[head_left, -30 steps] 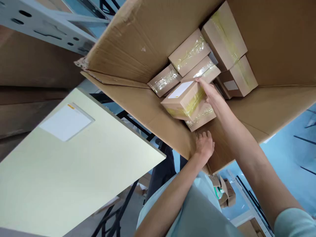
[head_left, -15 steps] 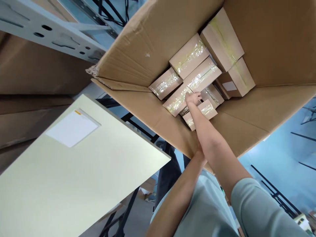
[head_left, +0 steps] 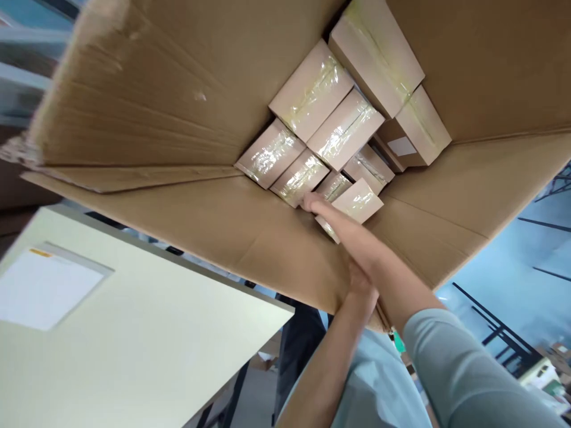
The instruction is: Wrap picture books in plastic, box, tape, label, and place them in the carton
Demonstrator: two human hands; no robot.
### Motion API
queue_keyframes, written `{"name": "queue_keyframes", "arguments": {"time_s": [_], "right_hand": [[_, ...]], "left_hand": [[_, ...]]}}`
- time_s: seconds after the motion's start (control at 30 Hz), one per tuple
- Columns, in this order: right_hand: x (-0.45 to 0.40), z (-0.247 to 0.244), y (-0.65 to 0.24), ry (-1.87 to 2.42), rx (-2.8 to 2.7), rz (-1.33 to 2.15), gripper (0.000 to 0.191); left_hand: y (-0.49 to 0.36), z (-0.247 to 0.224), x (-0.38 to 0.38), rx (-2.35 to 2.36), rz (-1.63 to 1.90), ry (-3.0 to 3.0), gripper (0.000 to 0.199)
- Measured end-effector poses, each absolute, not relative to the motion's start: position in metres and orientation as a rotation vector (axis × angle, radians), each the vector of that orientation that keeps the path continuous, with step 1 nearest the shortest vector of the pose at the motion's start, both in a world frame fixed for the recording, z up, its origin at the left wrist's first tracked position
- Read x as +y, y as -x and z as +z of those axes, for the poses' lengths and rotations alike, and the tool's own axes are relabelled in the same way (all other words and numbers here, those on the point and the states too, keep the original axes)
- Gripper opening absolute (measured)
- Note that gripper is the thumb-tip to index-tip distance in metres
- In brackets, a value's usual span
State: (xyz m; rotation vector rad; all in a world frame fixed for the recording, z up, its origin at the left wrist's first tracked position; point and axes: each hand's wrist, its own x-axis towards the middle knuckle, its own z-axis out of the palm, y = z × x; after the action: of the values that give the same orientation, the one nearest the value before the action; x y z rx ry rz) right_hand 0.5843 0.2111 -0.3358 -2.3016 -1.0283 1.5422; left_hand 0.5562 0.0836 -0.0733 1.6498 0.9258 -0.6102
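A large cardboard carton (head_left: 191,220) stands tilted in front of me, its top open. Inside it lie several small cardboard boxes sealed with shiny clear tape. My right hand (head_left: 310,201) reaches deep into the carton, fingers curled against the near end of one small taped box (head_left: 301,177). That box sits alongside another taped box (head_left: 270,153) on its left. Just right of the hand is a lower taped box (head_left: 359,201), partly behind my forearm. At the carton's near rim is my left hand (head_left: 359,282), its fingers hidden under the right forearm.
A pale flat panel (head_left: 169,333) with a white label (head_left: 51,285) juts in at the left, close to the carton's edge. Two taller boxes (head_left: 379,53) fill the carton's far right corner. Black metal frames (head_left: 499,333) stand on the blue floor at right.
My right hand has moved left and curled its fingers. The small box beside it now lies closer to its left neighbour, uncovering a box beneath. The view has shifted nearer the carton.
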Motion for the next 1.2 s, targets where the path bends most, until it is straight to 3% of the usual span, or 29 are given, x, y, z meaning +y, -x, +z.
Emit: {"name": "queue_keyframes", "arguments": {"time_s": [0.13, 0.3, 0.5, 0.63, 0.7, 1.07, 1.2], "right_hand": [[0.163, -0.296, -0.629, 2.175, -1.521, 1.873, 0.097], [0.111, -0.252, -0.691, 1.891, -2.645, 1.595, 0.123], [0.140, -0.297, -0.677, 1.922, -2.711, 1.550, 0.117], [0.154, -0.338, -0.651, 1.890, -2.342, 1.526, 0.073], [0.151, -0.347, -0.647, 1.745, -2.348, 1.406, 0.064], [0.145, -0.331, -0.664, 1.501, -2.643, 1.231, 0.052], [0.143, -0.339, -0.658, 1.504, -2.476, 1.165, 0.049]], "left_hand": [[-0.566, -0.060, 0.093, 0.816, -0.732, -1.710, 0.039], [-0.571, -0.051, 0.102, 0.788, -0.794, -1.733, 0.040], [-0.571, -0.055, 0.103, 0.785, -0.854, -1.744, 0.039], [-0.571, -0.056, 0.103, 0.762, -0.867, -1.751, 0.041], [-0.571, -0.056, 0.103, 0.753, -0.852, -1.761, 0.041], [-0.570, -0.057, 0.098, 0.723, -0.836, -1.804, 0.039], [-0.568, -0.060, 0.098, 0.688, -0.847, -1.840, 0.039]]}}
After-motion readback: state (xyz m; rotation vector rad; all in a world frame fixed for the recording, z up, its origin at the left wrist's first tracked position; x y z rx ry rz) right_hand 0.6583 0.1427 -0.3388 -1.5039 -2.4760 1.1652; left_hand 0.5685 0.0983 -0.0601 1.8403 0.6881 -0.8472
